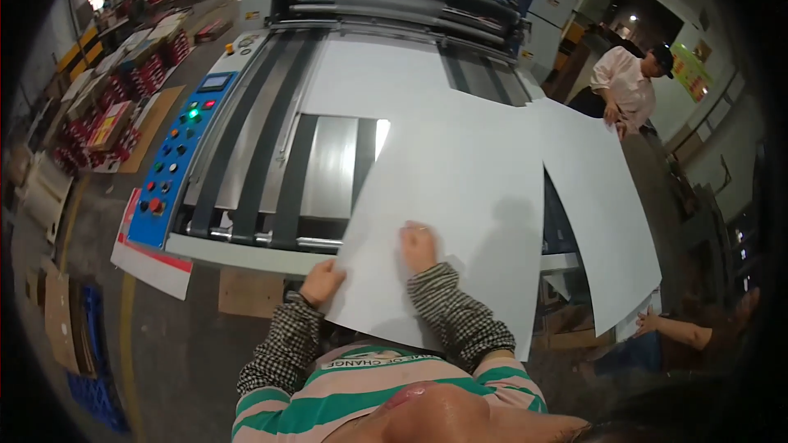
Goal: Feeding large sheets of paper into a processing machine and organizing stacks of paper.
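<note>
A large white sheet [468, 197] lies slanted over the near end of a belt-fed machine, its near edge against my striped shirt. My left hand [322, 283] is closed on the sheet's left edge, near the corner, thumb on top. My right hand [418, 246] rests on the sheet's upper face with its fingers curled in, a little blurred. Beyond, another white sheet [369, 74] lies flat on the belts toward the rollers. To the right a further white sheet [603, 221] slants across the machine's side, where another person's hand [648, 322] is at its near corner.
Dark belts [246, 139] run to the rollers [394, 12] at the back. A blue control panel [176, 160] with buttons and lit lamps stands on the left. A person in a pale shirt [628, 82] works at the right. Stacked boxes [115, 123] line the left floor.
</note>
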Demonstrator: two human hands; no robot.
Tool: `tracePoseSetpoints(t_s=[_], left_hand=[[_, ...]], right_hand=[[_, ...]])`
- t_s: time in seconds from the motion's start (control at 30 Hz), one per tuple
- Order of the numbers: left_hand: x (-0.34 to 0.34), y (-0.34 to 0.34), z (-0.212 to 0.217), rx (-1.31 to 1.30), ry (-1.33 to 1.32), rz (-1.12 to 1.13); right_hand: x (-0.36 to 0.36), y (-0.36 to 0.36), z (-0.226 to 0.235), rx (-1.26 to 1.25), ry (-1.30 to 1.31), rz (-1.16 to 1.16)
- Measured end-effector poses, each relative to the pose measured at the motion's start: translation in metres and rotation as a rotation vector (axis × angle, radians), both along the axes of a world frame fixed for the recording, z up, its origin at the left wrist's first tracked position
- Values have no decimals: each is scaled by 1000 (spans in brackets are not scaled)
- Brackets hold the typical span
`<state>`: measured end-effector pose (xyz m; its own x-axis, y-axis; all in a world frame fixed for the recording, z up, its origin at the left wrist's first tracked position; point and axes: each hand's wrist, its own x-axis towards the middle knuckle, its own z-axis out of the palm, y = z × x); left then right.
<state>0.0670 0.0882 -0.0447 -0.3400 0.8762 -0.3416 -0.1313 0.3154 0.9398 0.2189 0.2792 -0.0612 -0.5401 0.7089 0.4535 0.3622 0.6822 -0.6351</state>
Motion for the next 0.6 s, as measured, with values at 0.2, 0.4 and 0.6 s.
tracePoseSetpoints(t_s=[0.2,0.4,0.6], left_hand=[[-38,-79,26,-49,-158,380],[-29,-122,20,6,-366,380],[-58,-110,16,-12,-308,386]], right_hand=[[54,-4,31,18,-598,-485],[67,-18,29,-104,-755,-267],[33,5,33,-105,-748,-178]])
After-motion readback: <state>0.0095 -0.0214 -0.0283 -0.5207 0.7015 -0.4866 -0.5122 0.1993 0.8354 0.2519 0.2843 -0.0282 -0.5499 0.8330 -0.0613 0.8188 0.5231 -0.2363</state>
